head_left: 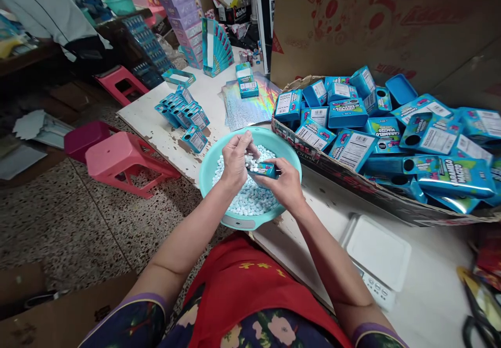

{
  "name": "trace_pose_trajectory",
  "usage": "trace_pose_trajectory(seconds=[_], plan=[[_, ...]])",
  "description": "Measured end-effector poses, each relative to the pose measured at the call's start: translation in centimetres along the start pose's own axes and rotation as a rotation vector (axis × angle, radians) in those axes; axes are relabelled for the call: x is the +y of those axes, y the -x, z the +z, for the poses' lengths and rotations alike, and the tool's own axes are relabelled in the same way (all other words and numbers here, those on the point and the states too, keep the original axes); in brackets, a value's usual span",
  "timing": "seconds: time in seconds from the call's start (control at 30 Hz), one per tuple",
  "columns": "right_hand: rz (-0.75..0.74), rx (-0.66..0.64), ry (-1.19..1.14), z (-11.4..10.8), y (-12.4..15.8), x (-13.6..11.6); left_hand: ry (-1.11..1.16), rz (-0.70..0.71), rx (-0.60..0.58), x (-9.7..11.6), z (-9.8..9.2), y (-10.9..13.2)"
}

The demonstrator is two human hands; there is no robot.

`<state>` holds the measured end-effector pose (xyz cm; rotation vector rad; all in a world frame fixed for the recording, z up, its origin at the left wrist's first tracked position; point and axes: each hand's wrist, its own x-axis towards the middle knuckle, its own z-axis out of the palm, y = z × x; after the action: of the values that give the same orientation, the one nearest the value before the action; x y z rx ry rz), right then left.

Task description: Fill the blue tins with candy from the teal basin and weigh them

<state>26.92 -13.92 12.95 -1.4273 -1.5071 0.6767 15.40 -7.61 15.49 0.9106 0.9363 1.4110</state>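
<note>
A turquoise basin (pixel 206 168) full of small pale candies (pixel 250 199) rests at the table's edge in front of me. Over it, my right hand (pixel 287 183) grips a small blue candy tin (pixel 265 169) from the side, with some candies at its top. My left hand (pixel 236 163) is curled at the tin's left end, its fingers closed around several white candies (pixel 250 161). Part of the tin is hidden behind my fingers. Left of the basin, a group of similar blue tins (pixel 183 109) stands on the table.
A carton (pixel 313 155) heaped with blue tins lies to the right. Nearer me are a white scale (pixel 378 254) and scissors (pixel 479 316). Silvery sheets (pixel 248 108) lie behind the basin. Pink stools (pixel 117 160) stand at left, and another person (pixel 55 9) is at the upper left.
</note>
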Motion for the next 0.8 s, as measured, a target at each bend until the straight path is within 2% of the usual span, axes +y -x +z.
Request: trace_pose_trajectory(seconds=[0.23,0.33,0.47,0.63,0.8], plan=[[0.018,0.002,-0.037,0.11,-0.17,0.91,-0.068,-0.009,-0.043,-0.1,0.13,-0.1],[0.037,-0.008,-0.09,-0.28,-0.03,0.9,-0.08,0.004,-0.018,0.05,0.26,-0.3],[0.005,0.036,-0.092,-0.75,-0.06,0.66,-0.088,0.033,-0.043,0.31,0.68,-0.39],[0.007,-0.007,-0.088,-0.6,-0.45,0.61,-0.081,0.072,-0.052,0.46,0.87,-0.55],[0.025,-0.001,-0.083,-0.32,-0.48,0.59,-0.111,0.029,-0.092,0.5,0.96,-0.13]])
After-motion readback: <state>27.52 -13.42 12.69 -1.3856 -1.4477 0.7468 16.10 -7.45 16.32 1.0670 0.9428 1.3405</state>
